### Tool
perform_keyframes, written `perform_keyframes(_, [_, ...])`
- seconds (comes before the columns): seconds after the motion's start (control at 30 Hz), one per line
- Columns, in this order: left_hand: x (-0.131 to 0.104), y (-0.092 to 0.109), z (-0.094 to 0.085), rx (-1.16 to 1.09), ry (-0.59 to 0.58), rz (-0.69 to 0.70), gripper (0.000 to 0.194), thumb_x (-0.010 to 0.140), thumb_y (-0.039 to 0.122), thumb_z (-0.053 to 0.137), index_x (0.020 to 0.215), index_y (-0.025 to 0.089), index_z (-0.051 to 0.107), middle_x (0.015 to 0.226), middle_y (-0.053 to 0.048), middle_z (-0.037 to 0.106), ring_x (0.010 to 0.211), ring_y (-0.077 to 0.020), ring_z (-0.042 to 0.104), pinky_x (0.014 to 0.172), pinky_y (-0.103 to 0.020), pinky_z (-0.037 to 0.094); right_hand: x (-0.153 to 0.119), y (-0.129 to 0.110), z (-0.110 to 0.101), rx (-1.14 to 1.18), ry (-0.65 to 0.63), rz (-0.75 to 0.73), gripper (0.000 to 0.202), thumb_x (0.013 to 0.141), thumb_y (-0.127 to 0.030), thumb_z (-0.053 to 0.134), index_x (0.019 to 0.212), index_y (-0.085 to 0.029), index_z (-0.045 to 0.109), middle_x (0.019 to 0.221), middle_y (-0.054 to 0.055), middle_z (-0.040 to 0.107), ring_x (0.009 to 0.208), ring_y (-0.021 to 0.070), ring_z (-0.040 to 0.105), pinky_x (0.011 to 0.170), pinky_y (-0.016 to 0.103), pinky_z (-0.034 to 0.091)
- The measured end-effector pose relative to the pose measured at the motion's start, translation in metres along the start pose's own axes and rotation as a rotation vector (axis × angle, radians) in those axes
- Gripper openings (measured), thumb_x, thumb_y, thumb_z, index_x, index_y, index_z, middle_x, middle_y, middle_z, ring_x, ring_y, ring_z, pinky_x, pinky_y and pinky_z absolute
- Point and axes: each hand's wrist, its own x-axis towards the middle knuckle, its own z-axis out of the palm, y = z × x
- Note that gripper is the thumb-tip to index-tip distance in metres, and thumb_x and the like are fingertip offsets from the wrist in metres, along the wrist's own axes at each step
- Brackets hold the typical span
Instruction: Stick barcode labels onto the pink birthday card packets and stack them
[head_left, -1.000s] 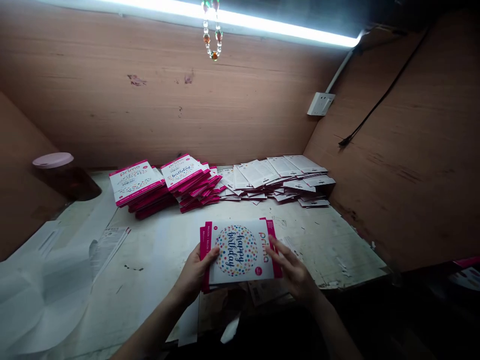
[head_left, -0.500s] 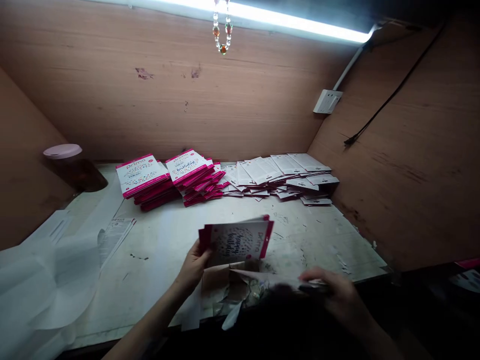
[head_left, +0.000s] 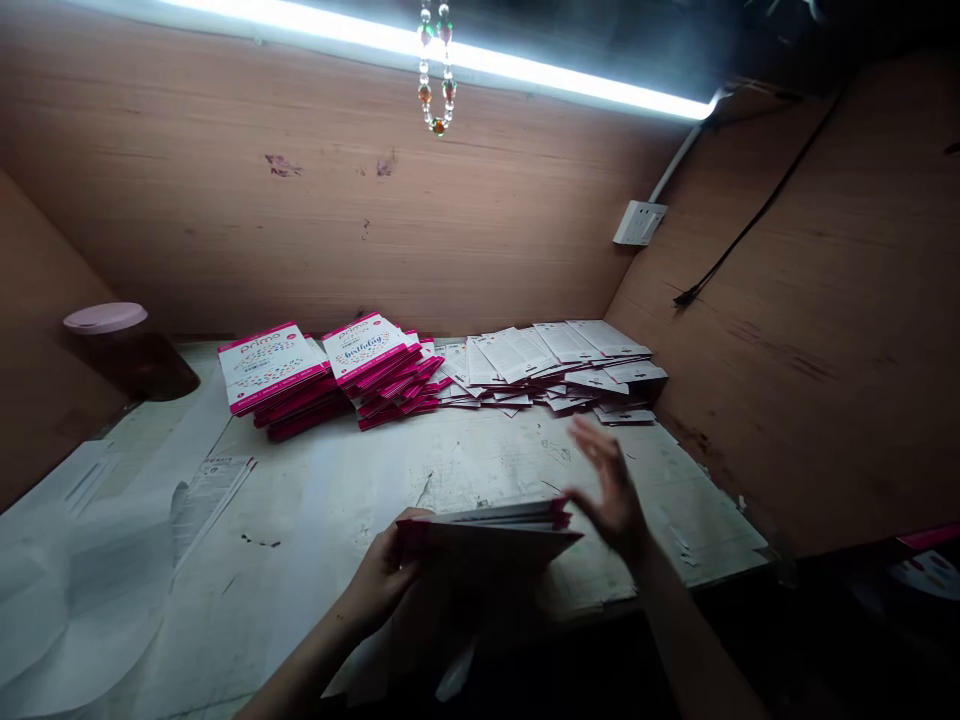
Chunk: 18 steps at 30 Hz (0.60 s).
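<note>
My left hand [head_left: 390,570] grips a small stack of printed card packets [head_left: 491,540] by its left end. The stack is tipped nearly edge-on, so the dark near face and pink-edged ends show. Beside its right end is my right hand [head_left: 607,495], fingers spread and blurred, with nothing seen in it; whether the thumb touches the stack I cannot tell. Farther back lie piles of pink-and-white birthday packets [head_left: 367,350]. To their right, similar packets [head_left: 517,355] rest with white backs up in overlapping rows.
Loose white sheets [head_left: 97,580] cover the table's left side. A lidded brown container [head_left: 131,350] stands at the back left. Wooden walls enclose the table [head_left: 315,540]. A socket [head_left: 640,222] and a black cable [head_left: 757,215] are on the walls; a bead string [head_left: 438,80] hangs overhead.
The held stack has tipped from its printed face to nearly edge-on and come lower. My right hand has risen from the near edge to the stack's right end, fingers now spread.
</note>
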Motion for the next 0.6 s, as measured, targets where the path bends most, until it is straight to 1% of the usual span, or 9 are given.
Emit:
perform_keyframes(0.07, [-0.003,0.003,0.002,0.040,-0.051,0.049,0.022,0.086,0.035,0.062,0.105,0.022,0.064,0.103,-0.007,0.064,0.094,-0.0243,0.060,0.083,-0.033,0.049,0.050,0.033,0.003,-0.161,-0.004,0.032,0.047,0.089,-0.033,0.057,0.133,-0.024,0.046,0.150,0.011,0.034,0.139,0.0300,0.030,0.115,0.051,0.027])
perform_keyframes(0.17, [-0.010,0.006,0.007,0.036,-0.106,-0.001,0.021,0.089,0.035,0.058,0.105,0.023,0.063,0.105,-0.008,0.065,0.098,-0.0252,0.061,0.087,-0.034,0.047,0.124,0.085,0.032,-0.355,-0.275,0.112,0.049,0.084,-0.025,0.059,0.131,-0.013,0.048,0.152,0.016,0.032,0.143,0.0324,0.023,0.116,0.053,0.021])
perform_keyframes(0.23, [-0.014,0.006,0.011,0.009,-0.114,-0.024,0.022,0.091,0.037,0.056,0.107,0.023,0.062,0.110,-0.009,0.065,0.102,-0.0257,0.061,0.089,-0.035,0.046,0.156,0.109,0.057,-0.368,-0.330,0.122,0.047,0.081,-0.016,0.057,0.128,-0.007,0.051,0.145,0.020,0.042,0.139,0.0323,0.031,0.115,0.055,0.020])
perform_keyframes(0.3, [-0.018,0.005,0.014,-0.015,-0.118,-0.009,0.023,0.092,0.039,0.055,0.107,0.023,0.060,0.114,-0.009,0.064,0.103,-0.0259,0.060,0.090,-0.035,0.046,0.170,0.119,0.074,-0.343,-0.334,0.106,0.037,0.081,-0.011,0.053,0.117,-0.009,0.059,0.131,0.018,0.057,0.130,0.0296,0.045,0.113,0.053,0.025])
perform_keyframes(0.37, [-0.019,0.005,0.015,-0.037,-0.128,0.004,0.024,0.092,0.041,0.054,0.108,0.023,0.058,0.116,-0.010,0.062,0.105,-0.0260,0.059,0.091,-0.036,0.046,0.166,0.116,0.077,-0.319,-0.314,0.084,0.026,0.084,-0.010,0.049,0.105,-0.013,0.064,0.118,0.014,0.065,0.121,0.0264,0.053,0.112,0.050,0.029])
perform_keyframes(0.43, [-0.019,0.004,0.016,-0.058,-0.136,-0.003,0.024,0.094,0.041,0.052,0.108,0.023,0.056,0.116,-0.010,0.062,0.106,-0.0258,0.058,0.091,-0.037,0.045,0.145,0.103,0.065,-0.312,-0.242,0.070,0.027,0.091,-0.012,0.041,0.102,-0.016,0.065,0.117,0.013,0.065,0.120,0.0252,0.054,0.112,0.049,0.030])
perform_keyframes(0.5, [-0.019,0.003,0.016,-0.058,-0.135,-0.006,0.023,0.094,0.041,0.050,0.106,0.022,0.055,0.115,-0.011,0.061,0.108,-0.0261,0.058,0.093,-0.038,0.045,0.107,0.083,0.042,-0.288,-0.053,0.079,0.032,0.096,-0.018,0.033,0.108,-0.017,0.062,0.121,0.014,0.062,0.124,0.0257,0.051,0.111,0.049,0.032])
perform_keyframes(0.57, [-0.019,-0.001,0.016,-0.026,-0.101,0.025,0.024,0.093,0.039,0.053,0.111,0.022,0.054,0.127,-0.013,0.054,0.119,-0.0287,0.052,0.099,-0.042,0.042,0.053,0.058,0.020,-0.157,0.307,0.124,0.028,0.098,-0.028,0.038,0.111,-0.020,0.061,0.114,0.012,0.064,0.116,0.0269,0.056,0.104,0.046,0.041])
perform_keyframes(0.6, [-0.019,-0.004,0.016,-0.008,-0.064,0.054,0.032,0.092,0.038,0.056,0.120,0.024,0.050,0.139,-0.014,0.045,0.127,-0.0305,0.045,0.103,-0.044,0.039,0.022,0.044,0.012,-0.081,0.356,0.174,0.026,0.097,-0.033,0.042,0.113,-0.022,0.060,0.109,0.010,0.065,0.110,0.0273,0.059,0.098,0.045,0.046])
